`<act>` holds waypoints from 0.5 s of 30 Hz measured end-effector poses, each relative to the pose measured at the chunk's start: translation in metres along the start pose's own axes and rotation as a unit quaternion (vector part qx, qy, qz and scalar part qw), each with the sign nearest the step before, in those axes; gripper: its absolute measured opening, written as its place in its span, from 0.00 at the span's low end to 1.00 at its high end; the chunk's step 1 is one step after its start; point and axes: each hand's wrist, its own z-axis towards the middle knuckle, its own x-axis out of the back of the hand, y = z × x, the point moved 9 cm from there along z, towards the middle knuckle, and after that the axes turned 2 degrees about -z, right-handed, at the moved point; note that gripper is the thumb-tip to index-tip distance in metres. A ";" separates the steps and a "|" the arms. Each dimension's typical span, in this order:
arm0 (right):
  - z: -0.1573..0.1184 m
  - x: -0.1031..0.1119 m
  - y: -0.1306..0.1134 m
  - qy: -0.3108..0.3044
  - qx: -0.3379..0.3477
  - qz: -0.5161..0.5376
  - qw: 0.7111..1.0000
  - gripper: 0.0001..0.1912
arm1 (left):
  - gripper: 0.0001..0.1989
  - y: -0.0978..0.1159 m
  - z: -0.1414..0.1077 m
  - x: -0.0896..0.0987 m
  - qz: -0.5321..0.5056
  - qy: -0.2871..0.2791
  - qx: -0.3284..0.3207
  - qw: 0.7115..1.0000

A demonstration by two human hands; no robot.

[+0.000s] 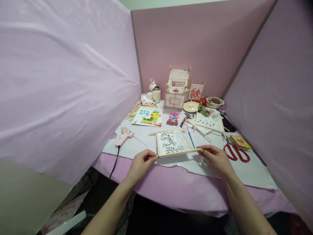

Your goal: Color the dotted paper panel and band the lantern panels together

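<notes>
A stick-framed picture (172,142) with a black ink drawing and rows of writing is tilted above the front of the white sheet. My left hand (142,164) pinches the left end of its near wooden stick. At that stick's right end, my right hand (216,160) grips it between thumb and fingers. Dark bands show near both ends of the stick. A blue pen (190,137) lies just beyond the frame's right side. Below the frame's right end, a small white tube (201,161) is partly beside my right hand.
Left of the frame lies a pink glue gun (125,136) with its cord. Red-handled scissors (236,153) sit at the right by a yellow box (240,142). Behind stand a caterpillar book (148,116), a stick lantern (176,88), a dotted panel (209,122) and a bowl (215,103).
</notes>
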 end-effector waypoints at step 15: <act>-0.015 0.002 -0.003 0.087 0.028 -0.061 0.994 0.18 | 0.08 -0.018 -0.006 -0.010 0.007 0.045 0.050 0.998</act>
